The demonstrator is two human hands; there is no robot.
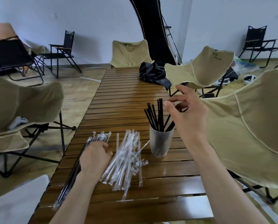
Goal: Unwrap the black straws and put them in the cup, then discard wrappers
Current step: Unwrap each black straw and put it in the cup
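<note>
Wrapped straws [73, 173] under left fingers [105, 145]

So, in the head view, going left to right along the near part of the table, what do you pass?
Still-wrapped black straws at the table's left edge → left hand resting on them → pile of empty clear wrappers → cup holding unwrapped straws → right hand, raised above the cup's right side.
</note>
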